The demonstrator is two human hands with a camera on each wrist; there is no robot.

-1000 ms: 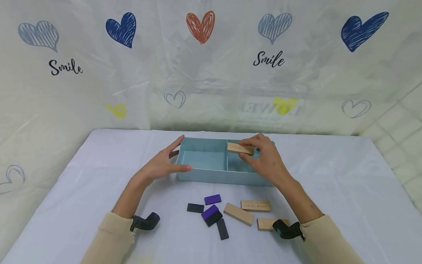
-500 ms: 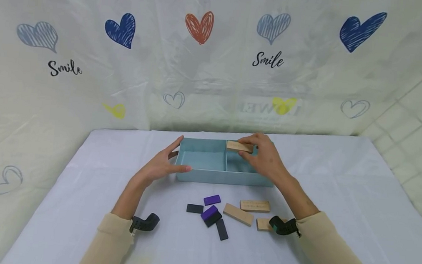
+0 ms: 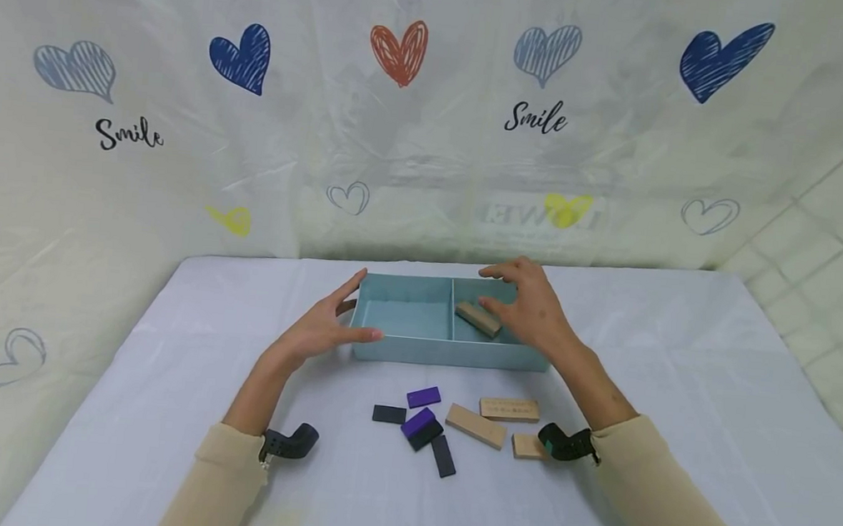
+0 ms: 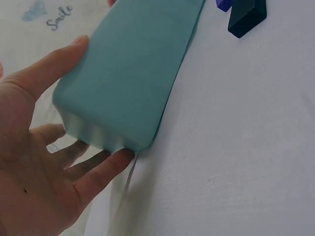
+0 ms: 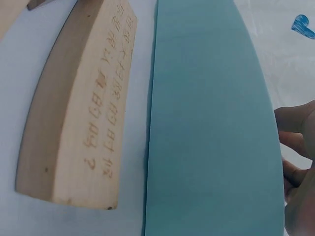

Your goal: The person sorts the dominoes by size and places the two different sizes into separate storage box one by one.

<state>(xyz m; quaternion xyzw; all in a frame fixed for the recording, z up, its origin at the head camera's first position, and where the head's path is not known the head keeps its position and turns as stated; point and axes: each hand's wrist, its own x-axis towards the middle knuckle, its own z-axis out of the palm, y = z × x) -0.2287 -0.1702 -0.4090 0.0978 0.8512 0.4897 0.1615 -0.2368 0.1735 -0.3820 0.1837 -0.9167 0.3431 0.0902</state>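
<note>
- Table (image 3: 682, 386): covered in a pale cloth, it carries everything; places below are given from the tray.
- Tray (image 3: 414, 348): a teal box with two compartments, standing at the table's far middle. Its left compartment looks bare; its right one holds one wooden block.
- Left hand (image 3: 319, 329): against the tray's left end, fingers straight and spread, thumb at the far corner and fingertips along the near wall — steadying it, gripping nothing.
- Right hand (image 3: 531, 306): over the tray's right compartment, fingers loosely extended, holding nothing; the block lies just under its fingertips, whether touching I cannot tell.
- Block (image 3: 478, 319): tilted inside the right compartment, so one wooden piece looks sorted.
- Wooden blocks (image 3: 509, 409): three lie in front of the tray, on the cloth — not yet put in.
- Dark tiles (image 3: 422, 427): two purple and three black, in front of the tray to the left of the wooden ones, likewise left to do.
</note>
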